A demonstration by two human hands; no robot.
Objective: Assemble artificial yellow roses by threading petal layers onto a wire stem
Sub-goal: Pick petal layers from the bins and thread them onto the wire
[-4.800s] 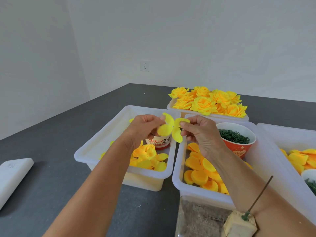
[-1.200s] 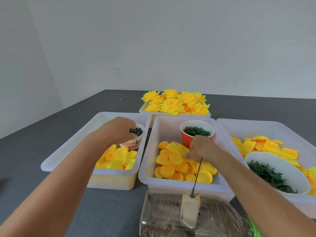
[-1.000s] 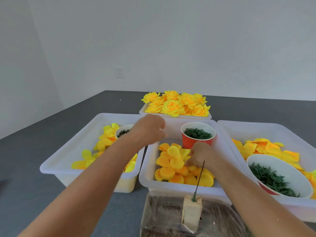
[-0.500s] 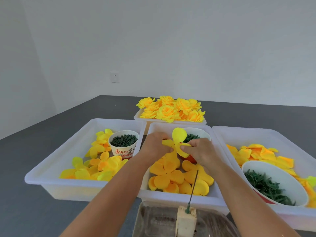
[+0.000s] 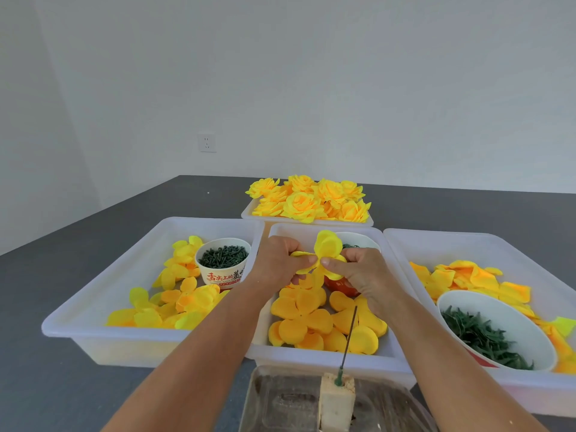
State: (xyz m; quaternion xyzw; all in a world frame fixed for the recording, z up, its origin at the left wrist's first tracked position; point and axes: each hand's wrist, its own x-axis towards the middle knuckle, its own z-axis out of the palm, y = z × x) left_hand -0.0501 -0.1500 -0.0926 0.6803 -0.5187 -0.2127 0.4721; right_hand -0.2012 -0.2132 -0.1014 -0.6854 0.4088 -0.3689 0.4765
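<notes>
Yellow fabric petal layer point(image 5: 324, 249), one, was held above the middle tub point(image 5: 324, 358); the left hand point(image 5: 276, 263) and the right hand point(image 5: 358, 271) each pinched it at its centre between thumb and fingers, thumb tips nearly meeting.

White plastic tubs, four counted on the dark grey table point(image 5: 46, 385): the left tub point(image 5: 103, 310), the middle one, the right tub point(image 5: 530, 391) and a far tray point(image 5: 249, 213) behind them.

Left tub held loose pale-yellow petals point(image 5: 174, 307) and one paper cup point(image 5: 223, 266) of dark green pieces, printed with red Chinese characters; I could not read the characters surely.

Middle tub held orange-yellow petal layers point(image 5: 299, 310) and one red cup point(image 5: 339, 285), mostly hidden behind the hands.

Right tub held orange petals point(image 5: 461, 279) and one white bowl point(image 5: 473, 299) of green leaf-like pieces.

Far tray held finished yellow roses point(image 5: 307, 199), heaped; the count was unclear.

Wire stem point(image 5: 348, 338), one, stood slightly tilted in a pale block point(image 5: 336, 403) set on a clear plastic container point(image 5: 280, 403) at the near edge.

Wall socket point(image 5: 207, 142), one, white, unmarked.
</notes>
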